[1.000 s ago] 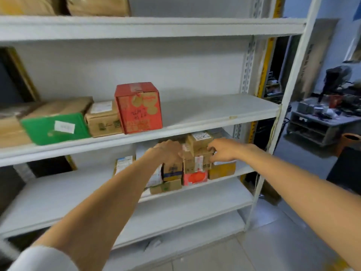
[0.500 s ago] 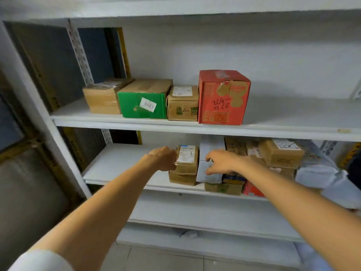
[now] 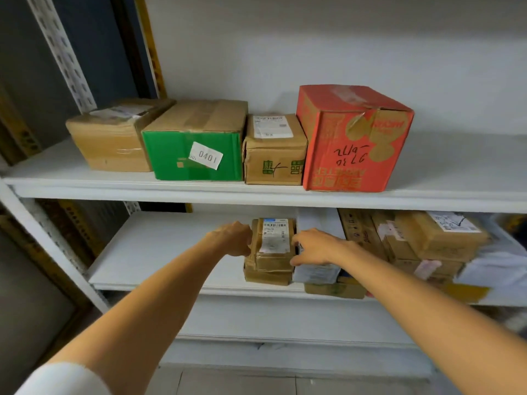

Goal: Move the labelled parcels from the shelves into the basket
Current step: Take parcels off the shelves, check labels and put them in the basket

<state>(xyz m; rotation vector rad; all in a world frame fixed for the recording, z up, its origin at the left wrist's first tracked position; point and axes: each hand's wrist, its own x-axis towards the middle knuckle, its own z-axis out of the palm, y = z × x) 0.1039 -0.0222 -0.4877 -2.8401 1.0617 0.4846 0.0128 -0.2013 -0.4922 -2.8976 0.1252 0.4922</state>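
A small brown parcel [image 3: 275,258] with a white label is sitting on top of a flat box [image 3: 266,276] on the lower shelf [image 3: 159,252]. The left hand [image 3: 232,239] is gripping its left side with curled fingers, and the right hand [image 3: 315,246] is pinching its right edge.

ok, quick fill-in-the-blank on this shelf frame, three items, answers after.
1. The box with the 0401 sticker has a ____ front face.
2. The left hand and right hand hold a small taped parcel on the ____ of the two stocked shelves.
3. The upper shelf carries ____ boxes.
Missing words: green; lower; four.
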